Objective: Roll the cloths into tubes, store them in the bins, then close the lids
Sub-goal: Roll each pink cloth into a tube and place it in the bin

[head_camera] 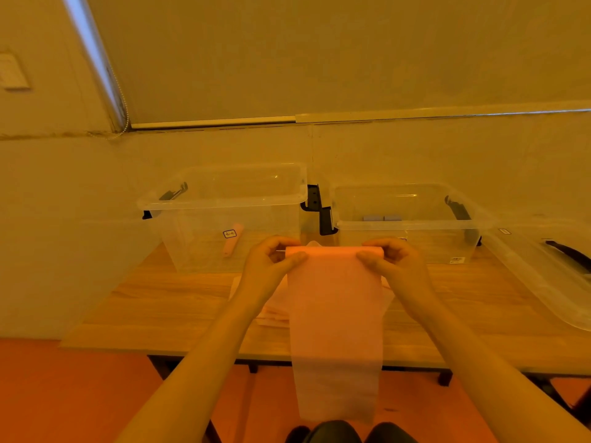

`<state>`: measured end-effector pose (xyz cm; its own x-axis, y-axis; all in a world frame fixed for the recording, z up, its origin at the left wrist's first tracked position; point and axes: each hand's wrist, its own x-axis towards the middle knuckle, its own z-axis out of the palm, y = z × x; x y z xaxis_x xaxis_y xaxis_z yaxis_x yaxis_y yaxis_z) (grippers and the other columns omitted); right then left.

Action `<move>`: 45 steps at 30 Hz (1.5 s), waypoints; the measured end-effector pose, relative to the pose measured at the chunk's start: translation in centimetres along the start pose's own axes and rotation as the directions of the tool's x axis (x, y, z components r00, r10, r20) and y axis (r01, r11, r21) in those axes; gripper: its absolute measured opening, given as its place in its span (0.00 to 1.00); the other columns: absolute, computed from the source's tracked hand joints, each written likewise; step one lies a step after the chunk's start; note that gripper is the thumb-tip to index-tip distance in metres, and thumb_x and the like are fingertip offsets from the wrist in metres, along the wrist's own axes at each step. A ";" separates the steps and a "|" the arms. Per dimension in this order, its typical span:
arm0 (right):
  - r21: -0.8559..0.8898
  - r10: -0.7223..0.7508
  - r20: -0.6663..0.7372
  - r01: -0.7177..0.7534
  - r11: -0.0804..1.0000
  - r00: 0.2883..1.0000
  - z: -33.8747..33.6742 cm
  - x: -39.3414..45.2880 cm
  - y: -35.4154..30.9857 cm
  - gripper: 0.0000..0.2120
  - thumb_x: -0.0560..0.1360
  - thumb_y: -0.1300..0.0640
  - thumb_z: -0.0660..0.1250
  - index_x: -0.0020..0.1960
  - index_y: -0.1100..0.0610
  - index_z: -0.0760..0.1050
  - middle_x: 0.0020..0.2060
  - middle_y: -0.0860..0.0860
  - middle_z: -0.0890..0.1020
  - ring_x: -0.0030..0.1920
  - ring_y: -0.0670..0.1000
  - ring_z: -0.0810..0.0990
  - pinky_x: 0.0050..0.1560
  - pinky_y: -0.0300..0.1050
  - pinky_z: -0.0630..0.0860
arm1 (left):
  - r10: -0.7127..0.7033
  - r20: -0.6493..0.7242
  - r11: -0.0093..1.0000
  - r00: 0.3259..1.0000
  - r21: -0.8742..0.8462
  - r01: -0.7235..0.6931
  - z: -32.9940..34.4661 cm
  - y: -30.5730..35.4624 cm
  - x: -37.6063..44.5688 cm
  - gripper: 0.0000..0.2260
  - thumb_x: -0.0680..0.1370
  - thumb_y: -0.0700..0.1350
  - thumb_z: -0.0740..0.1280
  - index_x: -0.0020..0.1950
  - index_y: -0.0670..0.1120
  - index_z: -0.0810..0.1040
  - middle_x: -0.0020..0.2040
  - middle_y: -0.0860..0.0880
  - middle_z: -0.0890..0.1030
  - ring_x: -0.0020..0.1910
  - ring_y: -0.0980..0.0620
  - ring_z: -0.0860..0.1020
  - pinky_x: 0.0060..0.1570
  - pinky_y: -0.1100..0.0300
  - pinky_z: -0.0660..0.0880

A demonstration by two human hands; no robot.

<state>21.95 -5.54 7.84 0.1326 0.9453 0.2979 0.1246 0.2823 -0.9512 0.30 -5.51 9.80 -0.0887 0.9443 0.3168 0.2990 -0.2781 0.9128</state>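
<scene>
Cloth, pink and thin (pixel 335 314), hangs in the air from both hands, its top edge turned over into the start of a roll while the rest drops past the near table edge toward the person's knees. The left hand (pixel 271 260) pinches the left end of that rolled edge between thumb and curled fingers, and the right hand (pixel 395 260) pinches the right end the same way; both grips are closed on the fabric. By the look of it the roll has barely begun, since nearly the whole length is loose. Under the hanging cloth, more pink cloths (pixel 271 310) lie flat on the wooden table (pixel 166 302), so several rolls seem left to make. Behind the hands stand two clear bins side by side, both uncovered. The left bin (pixel 224 215) already holds one pink rolled tube (pixel 232 239) leaning inside it; the right bin (pixel 406 219) shows two small bluish pieces (pixel 382 218) near its far wall, too indistinct to name. A clear lid (pixel 543 276) rests at the table's right side, near the right bin, not yet fitted. Nothing stands between the hands and the open bins, though the long tail could snag on the table edge.
</scene>
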 end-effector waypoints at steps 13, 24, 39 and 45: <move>-0.013 0.041 0.022 -0.041 0.999 0.999 0.0 -0.1 0.1 0.09 0.71 0.58 0.73 0.51 0.53 0.78 0.48 0.49 0.81 0.48 0.49 0.80 0.43 0.43 0.79 | -0.021 0.028 0.999 0.999 -0.033 0.022 0.2 -0.2 0.0 0.05 0.74 0.43 0.71 0.48 0.51 0.79 0.47 0.56 0.79 0.48 0.59 0.77 0.42 0.68 0.74; -0.066 0.045 0.094 -0.039 0.997 0.995 -0.1 -0.2 -0.4 0.11 0.71 0.58 0.73 0.52 0.50 0.76 0.51 0.47 0.77 0.50 0.48 0.78 0.43 0.43 0.79 | -0.028 0.053 0.998 0.998 -0.060 0.031 0.4 -0.3 -0.1 0.05 0.74 0.42 0.71 0.50 0.46 0.80 0.48 0.52 0.80 0.45 0.59 0.78 0.37 0.70 0.76; -0.108 0.022 0.060 -0.015 0.994 0.998 0.2 -0.2 -0.3 0.13 0.71 0.57 0.74 0.53 0.50 0.76 0.51 0.46 0.77 0.49 0.47 0.78 0.40 0.40 0.78 | -0.015 0.073 0.998 0.997 -0.058 0.019 0.3 -0.5 0.1 0.08 0.75 0.40 0.70 0.51 0.51 0.79 0.48 0.58 0.78 0.47 0.62 0.77 0.39 0.70 0.76; -0.101 0.017 0.068 -0.010 0.995 0.998 0.0 -0.3 -0.4 0.10 0.71 0.57 0.74 0.50 0.51 0.77 0.48 0.46 0.78 0.48 0.46 0.78 0.41 0.40 0.78 | 0.001 0.087 0.996 0.996 -0.086 0.006 0.1 -0.5 -0.2 0.09 0.74 0.38 0.71 0.49 0.51 0.79 0.47 0.57 0.79 0.45 0.63 0.77 0.38 0.73 0.75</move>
<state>21.83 -5.94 8.13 0.0672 0.9588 0.2759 0.2219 0.2552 -0.9411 0.28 -5.50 9.22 -0.0058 0.9557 0.2944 0.2161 -0.2863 0.9334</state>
